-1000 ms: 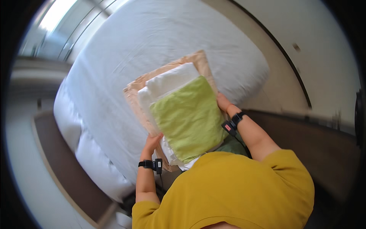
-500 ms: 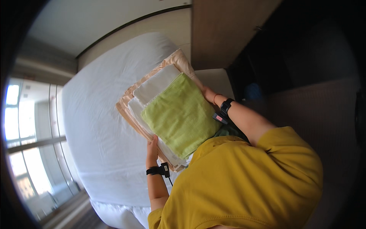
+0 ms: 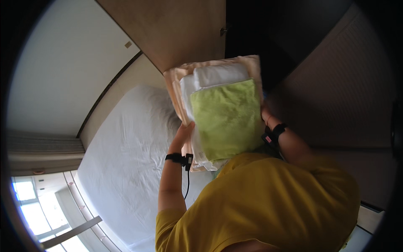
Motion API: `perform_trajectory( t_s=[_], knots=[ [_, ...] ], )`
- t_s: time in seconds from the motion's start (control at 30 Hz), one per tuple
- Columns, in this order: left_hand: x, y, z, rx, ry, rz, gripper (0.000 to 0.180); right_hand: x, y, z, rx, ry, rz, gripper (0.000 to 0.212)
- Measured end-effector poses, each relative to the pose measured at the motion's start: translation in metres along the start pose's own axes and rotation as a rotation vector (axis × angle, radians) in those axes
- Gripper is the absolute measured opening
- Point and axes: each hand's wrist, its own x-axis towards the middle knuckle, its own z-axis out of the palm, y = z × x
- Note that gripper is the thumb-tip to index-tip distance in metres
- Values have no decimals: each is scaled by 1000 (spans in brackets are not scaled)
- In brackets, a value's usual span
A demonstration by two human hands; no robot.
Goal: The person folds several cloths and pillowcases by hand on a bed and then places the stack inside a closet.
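Observation:
In front of my body I carry a stack of folded linens. A lime-green cloth (image 3: 226, 117) lies on top, over folded white cloths (image 3: 220, 75), with peach-coloured folded fabric (image 3: 251, 63) at the bottom. My left hand (image 3: 184, 132) grips the stack's left side, thumb on top and the other fingers hidden beneath. My right hand (image 3: 266, 114) holds the right side, its fingers mostly hidden under the edge. Each wrist wears a black strap with a small box.
A bed with a wrinkled white sheet (image 3: 126, 155) spreads at the left. Beyond the stack stands a wooden door (image 3: 180, 29) with a handle, beside a dark opening (image 3: 268, 33). A bright window (image 3: 40, 210) is at the lower left.
My body has turned to the right, carrying the stack from over the bed toward the door and the dark opening. Both hands have kept their hold.

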Motion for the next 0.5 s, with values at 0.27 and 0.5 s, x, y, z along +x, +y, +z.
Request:
perform_trajectory(
  t_s=[0.27,0.5],
  knots=[
    [-11,-10,-8,686,179,22,50,11,42,12,-127,-71,-87,38],
    [-71,76,68,709,154,108,54,6,59,-12,247,-245,-22,34]
  ],
)
